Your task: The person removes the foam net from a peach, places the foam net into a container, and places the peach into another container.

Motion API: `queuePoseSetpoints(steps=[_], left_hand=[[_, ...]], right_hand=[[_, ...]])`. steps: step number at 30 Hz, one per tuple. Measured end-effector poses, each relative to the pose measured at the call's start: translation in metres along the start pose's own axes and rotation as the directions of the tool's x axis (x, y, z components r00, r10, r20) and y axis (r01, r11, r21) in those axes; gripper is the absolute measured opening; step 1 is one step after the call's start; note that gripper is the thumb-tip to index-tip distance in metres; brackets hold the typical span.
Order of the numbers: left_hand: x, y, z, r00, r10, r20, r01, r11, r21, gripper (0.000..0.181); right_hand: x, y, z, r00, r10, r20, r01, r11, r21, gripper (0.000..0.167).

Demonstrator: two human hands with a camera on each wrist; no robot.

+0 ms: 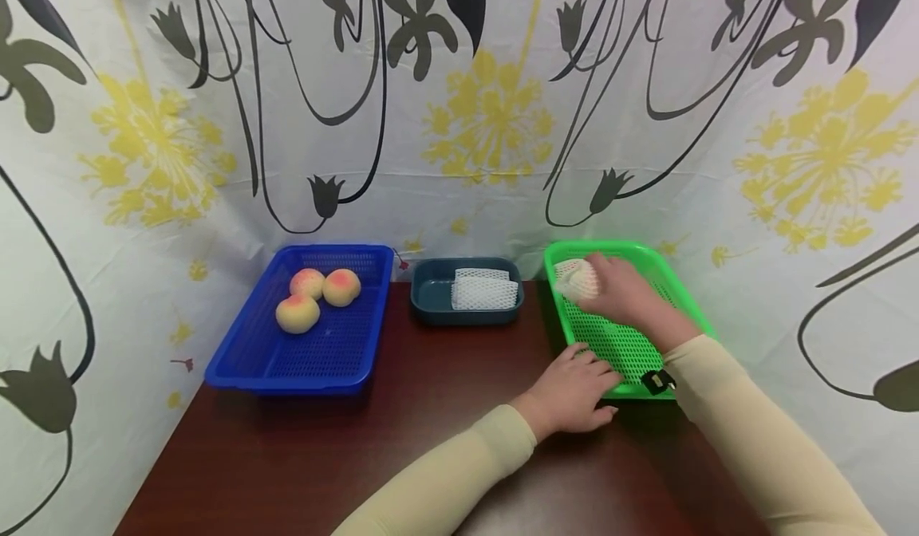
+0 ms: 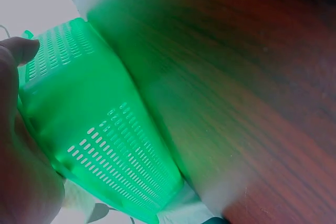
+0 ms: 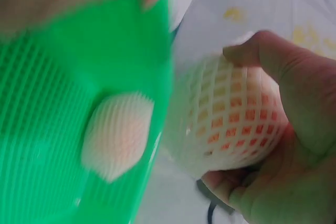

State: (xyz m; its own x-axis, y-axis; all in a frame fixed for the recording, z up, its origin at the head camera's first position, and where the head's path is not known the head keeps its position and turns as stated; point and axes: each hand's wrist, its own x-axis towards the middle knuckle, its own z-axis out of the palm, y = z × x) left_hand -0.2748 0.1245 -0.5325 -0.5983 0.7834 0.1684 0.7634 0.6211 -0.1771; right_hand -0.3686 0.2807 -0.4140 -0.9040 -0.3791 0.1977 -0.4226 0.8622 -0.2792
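Note:
My right hand (image 1: 623, 290) grips a peach (image 3: 231, 119) in a white foam net, held over the far left part of the green basket (image 1: 623, 352). Red and yellow skin shows through the mesh in the right wrist view. Inside the basket, against its wall, lies another netted peach (image 3: 118, 135). My left hand (image 1: 570, 388) holds the basket's near left corner, fingers over the rim and thumb (image 2: 23, 50) on the outer side.
At the left, a blue basket (image 1: 330, 356) holds three bare peaches (image 1: 297, 314). Between the baskets stands a dark teal tray (image 1: 433, 290) with white foam nets (image 1: 484, 293) in its right half. A patterned curtain (image 1: 459, 201) hangs behind the dark wooden table (image 1: 431, 408).

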Motion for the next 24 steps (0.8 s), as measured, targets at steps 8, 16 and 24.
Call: queuePoseSetpoints(steps=[8, 16, 24], left_hand=[[-0.015, 0.000, -0.006, 0.998, 0.001, -0.063, 0.001, 1.000, 0.025, 0.050], [-0.074, -0.021, -0.044, 0.980, 0.045, -0.193, -0.083, 0.978, -0.191, 0.032], [-0.135, -0.082, -0.062, 0.901, -0.133, -0.413, -0.070, 0.895, -0.440, 0.012]], right_hand=[[-0.010, -0.059, 0.012, 0.986, -0.152, 0.066, 0.148, 0.988, 0.053, 0.076], [-0.012, -0.086, 0.020, 0.967, -0.250, 0.042, 0.245, 0.964, 0.101, 0.069], [-0.016, -0.108, 0.036, 0.954, -0.293, 0.070, 0.288, 0.955, 0.069, 0.076]])
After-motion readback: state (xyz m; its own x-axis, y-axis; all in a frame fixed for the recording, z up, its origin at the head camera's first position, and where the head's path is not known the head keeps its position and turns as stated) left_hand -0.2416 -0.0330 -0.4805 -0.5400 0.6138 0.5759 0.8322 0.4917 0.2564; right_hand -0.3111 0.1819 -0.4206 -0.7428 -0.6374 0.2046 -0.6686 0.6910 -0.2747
